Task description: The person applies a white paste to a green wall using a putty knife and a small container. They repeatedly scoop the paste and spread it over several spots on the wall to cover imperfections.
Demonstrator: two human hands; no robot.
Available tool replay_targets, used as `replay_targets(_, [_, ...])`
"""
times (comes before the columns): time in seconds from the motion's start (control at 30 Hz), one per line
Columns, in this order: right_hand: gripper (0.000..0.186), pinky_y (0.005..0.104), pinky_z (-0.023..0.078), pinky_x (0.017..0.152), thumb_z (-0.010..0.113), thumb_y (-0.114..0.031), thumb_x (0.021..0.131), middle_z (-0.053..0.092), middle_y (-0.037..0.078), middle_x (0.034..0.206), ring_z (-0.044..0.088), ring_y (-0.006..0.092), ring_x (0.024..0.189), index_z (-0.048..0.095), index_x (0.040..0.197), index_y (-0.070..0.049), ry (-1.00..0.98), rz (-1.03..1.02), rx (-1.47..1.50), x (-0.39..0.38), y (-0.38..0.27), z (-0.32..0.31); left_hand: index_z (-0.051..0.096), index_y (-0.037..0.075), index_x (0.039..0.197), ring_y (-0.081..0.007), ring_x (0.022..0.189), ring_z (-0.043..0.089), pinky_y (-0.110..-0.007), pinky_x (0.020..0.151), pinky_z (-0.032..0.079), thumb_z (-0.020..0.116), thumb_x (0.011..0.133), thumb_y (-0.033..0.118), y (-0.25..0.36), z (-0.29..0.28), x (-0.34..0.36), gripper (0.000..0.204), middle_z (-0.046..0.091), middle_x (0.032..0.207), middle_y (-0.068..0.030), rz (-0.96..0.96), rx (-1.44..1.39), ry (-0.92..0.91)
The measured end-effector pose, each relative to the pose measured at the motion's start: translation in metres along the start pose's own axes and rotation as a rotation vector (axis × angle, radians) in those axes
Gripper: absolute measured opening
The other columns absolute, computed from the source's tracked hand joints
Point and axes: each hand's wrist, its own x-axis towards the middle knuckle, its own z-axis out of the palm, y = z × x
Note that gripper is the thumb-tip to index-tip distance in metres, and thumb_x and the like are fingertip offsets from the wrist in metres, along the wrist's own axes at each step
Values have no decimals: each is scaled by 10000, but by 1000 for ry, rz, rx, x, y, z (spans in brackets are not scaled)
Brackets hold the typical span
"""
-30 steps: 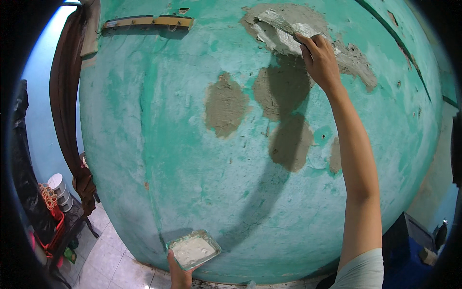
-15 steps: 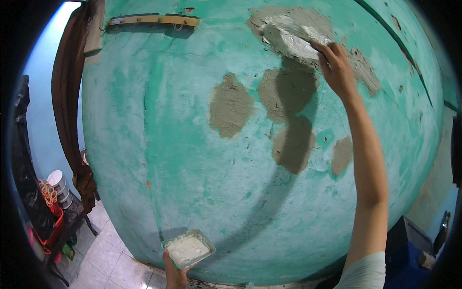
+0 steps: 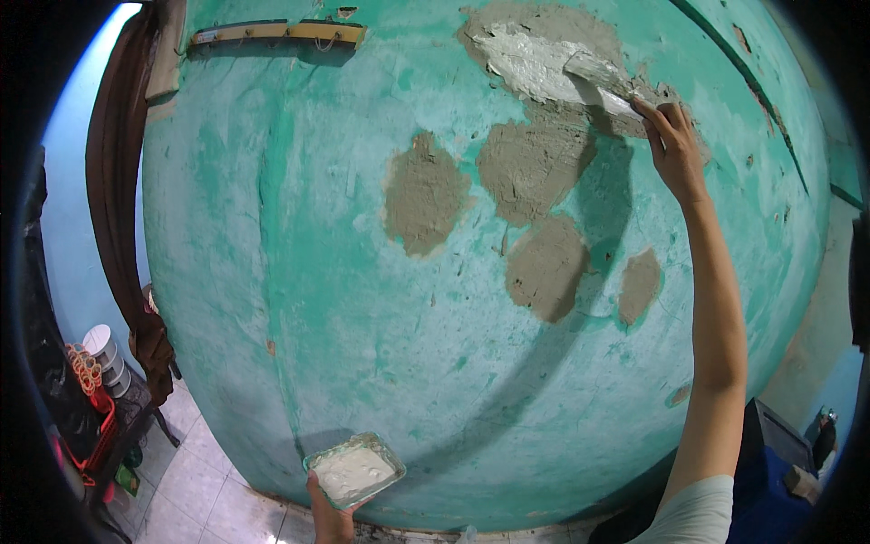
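- The putty knife [image 3: 603, 80] lies flat on the wet white filler [image 3: 535, 65] high on the green wall [image 3: 299, 272], its long axis running up-left from my fingers.
- My right hand [image 3: 675, 145] is closed round its handle, just below-right of the blade; this hand is by far the nearer.
- Grey patches [image 3: 530, 168] sit bare beneath the filler.
- My left hand [image 3: 331, 517] is low, well apart, gripping a small tray of filler [image 3: 355, 469] from beneath.
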Motion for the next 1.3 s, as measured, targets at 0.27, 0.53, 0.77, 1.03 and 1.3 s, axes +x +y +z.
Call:
replay_targets(0.27, [326,421,518,868,624,-126,1018,597,92,1038,579,295,1009,696,1323,-219,64,-30,35,44,-35,22,321,87,1590,-435,1364,551,-661,1070,453,171,1059,690,3,2,2,818,510,1529,-203,-278,-399,-54])
replay_targets(0.53, [353,428,506,866,603,-94,1029,584,98,1010,581,292,972,693,1351,-206,-21,65,34,-27,8,2,522,-41,1395,-315,1142,674,-474,925,577,356,1051,350,-8,6,6,546,661,1306,-189,-201,-359,-22])
replay_targets(0.77, [378,430,506,819,646,-87,972,566,101,956,577,296,938,700,1320,-225,89,-38,97,26,-66,11,317,66,1596,-441,1370,542,-665,1084,434,186,1047,698,8,3,4,847,489,1546,-216,-304,-437,-79])
replay_targets(1.03, [423,427,513,831,646,-62,950,569,100,971,577,290,960,686,1343,-215,35,-67,4,36,-93,27,329,57,1580,-428,1368,547,-656,1085,453,157,1068,656,2,11,7,807,503,1526,-217,-335,-438,-40])
replay_targets(1.3, [518,416,519,848,676,-25,930,597,105,1027,587,295,968,659,1403,-235,-58,-80,-81,-34,-37,-16,315,65,1587,-420,1375,544,-645,1091,458,136,1077,635,16,11,8,786,494,1535,-217,-383,-427,38])
